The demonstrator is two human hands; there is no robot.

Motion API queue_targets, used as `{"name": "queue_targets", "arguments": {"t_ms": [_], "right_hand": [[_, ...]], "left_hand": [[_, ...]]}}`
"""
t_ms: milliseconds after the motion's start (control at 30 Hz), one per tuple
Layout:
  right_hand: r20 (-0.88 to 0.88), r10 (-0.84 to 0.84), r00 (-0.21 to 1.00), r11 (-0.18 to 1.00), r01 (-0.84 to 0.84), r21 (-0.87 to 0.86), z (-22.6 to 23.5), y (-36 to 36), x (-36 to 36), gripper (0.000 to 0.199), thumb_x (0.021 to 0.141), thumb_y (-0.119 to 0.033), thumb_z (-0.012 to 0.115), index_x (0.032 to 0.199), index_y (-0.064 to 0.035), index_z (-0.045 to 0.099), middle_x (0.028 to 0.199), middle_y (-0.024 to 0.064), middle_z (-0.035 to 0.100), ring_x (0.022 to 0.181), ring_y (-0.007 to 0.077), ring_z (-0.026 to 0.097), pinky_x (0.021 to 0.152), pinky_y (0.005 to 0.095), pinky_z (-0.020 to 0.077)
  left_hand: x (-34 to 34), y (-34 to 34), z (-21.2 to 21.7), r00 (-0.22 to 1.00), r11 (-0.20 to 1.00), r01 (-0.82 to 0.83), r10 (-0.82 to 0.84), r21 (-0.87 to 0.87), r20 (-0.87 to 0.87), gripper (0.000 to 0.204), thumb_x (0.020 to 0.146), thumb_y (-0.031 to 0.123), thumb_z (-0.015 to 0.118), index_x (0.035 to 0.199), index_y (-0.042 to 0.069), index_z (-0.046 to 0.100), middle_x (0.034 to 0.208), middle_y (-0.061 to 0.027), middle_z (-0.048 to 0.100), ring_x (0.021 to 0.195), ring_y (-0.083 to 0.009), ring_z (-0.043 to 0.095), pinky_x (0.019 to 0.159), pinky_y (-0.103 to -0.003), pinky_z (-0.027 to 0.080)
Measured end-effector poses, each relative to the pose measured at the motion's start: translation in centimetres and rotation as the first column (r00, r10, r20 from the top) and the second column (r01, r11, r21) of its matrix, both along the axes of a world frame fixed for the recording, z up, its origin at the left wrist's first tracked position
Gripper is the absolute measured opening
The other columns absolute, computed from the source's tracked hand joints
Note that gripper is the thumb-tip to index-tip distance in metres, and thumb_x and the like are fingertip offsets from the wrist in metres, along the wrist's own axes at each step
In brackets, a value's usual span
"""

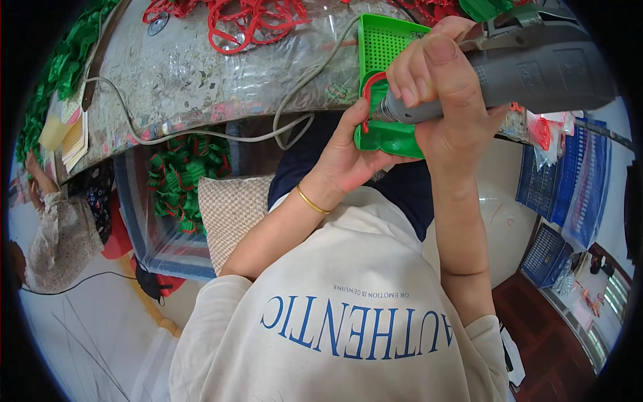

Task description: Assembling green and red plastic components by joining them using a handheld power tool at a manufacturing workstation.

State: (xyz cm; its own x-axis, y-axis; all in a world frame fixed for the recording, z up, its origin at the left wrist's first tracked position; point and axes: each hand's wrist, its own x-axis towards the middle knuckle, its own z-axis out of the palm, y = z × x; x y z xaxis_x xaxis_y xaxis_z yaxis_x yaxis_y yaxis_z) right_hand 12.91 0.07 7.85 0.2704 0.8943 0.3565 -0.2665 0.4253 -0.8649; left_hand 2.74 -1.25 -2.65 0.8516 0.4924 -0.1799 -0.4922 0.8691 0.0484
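At the table edge (201, 80), the left hand (348, 151) is clasping a green plastic tray (385, 47); it is looking light and stiff, best held by its rim. The right hand (439, 87) is clenching a grey power tool (529, 70), probably heavier; its tip is pressing a red piece (370, 86).

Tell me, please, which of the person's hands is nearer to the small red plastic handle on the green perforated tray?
Left. The left hand grips the green perforated tray, thumb touching the red plastic handle. The right hand holds the grey power screwdriver just beside it.
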Motion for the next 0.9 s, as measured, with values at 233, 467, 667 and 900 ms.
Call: {"name": "queue_targets", "arguments": {"t_ms": [233, 467, 667, 900], "right_hand": [[0.045, 0.067, 0.997, 0.996, -0.07, 0.062, -0.4, 0.1, 0.3, 0.017, 0.088, -0.013, 0.06, 0.08, -0.0037, 0.049, 0.058, 0.0031, 0.044, 0.049, 0.0123, 0.044, 0.05, 0.0271, 0.037], [0.111, 0.113, 0.987, 0.991, -0.119, 0.054, -0.7, -0.3, 0.6, 0.017, 0.089, -0.017, 0.06, 0.092, -0.0038, 0.05, 0.06, 0.0024, 0.044, 0.05, 0.0119, 0.043, 0.051, 0.0278, 0.037], [-0.06, 0.141, 0.988, 0.99, -0.138, 0.041, 2.3, 1.2, 3.4, 0.025, 0.09, -0.023, 0.06, 0.102, -0.0027, 0.053, 0.064, 0.0018, 0.045, 0.057, 0.0117, 0.045, 0.058, 0.0283, 0.0386], [0.134, -0.178, 0.975, 0.984, 0.177, 0.022, 4.4, 4.8, 7.1, 0.027, 0.088, -0.017, 0.065, 0.104, 0.0017, 0.053, 0.067, 0.0031, 0.05, 0.061, 0.0134, 0.049, 0.062, 0.0305, 0.043]], "left_hand": [[-0.4, 0.1, 0.6, 0.999, 0.999, 0.021, -0.02, 0.04, -0.038, 0.062, 0.091, 0.048, 0.051, 0.136, 0.006, 0.037, 0.131, -0.0134, 0.048, 0.12, -0.0287, 0.05, 0.098, -0.051, 0.044], [-0.6, 0.2, 0.4, 0.993, 0.999, 0.032, -0.031, 0.006, -0.115, 0.059, 0.092, 0.045, 0.051, 0.135, 0.006, 0.038, 0.129, -0.0144, 0.05, 0.118, -0.0288, 0.052, 0.097, -0.049, 0.045], [-1.9, 1.7, -0.3, 0.998, 0.996, 0.016, -0.022, 0.091, 0.059, 0.066, 0.091, 0.046, 0.051, 0.136, 0.0, 0.036, 0.132, -0.0242, 0.046, 0.119, -0.0338, 0.051, 0.099, -0.048, 0.044], [-7.2, 1.3, -0.8, 0.994, 1.0, 0.026, -0.026, 0.008, 0.102, 0.078, 0.086, 0.049, 0.056, 0.14, -0.001, 0.031, 0.137, -0.0281, 0.04, 0.122, -0.0417, 0.046, 0.102, -0.053, 0.039]]}}
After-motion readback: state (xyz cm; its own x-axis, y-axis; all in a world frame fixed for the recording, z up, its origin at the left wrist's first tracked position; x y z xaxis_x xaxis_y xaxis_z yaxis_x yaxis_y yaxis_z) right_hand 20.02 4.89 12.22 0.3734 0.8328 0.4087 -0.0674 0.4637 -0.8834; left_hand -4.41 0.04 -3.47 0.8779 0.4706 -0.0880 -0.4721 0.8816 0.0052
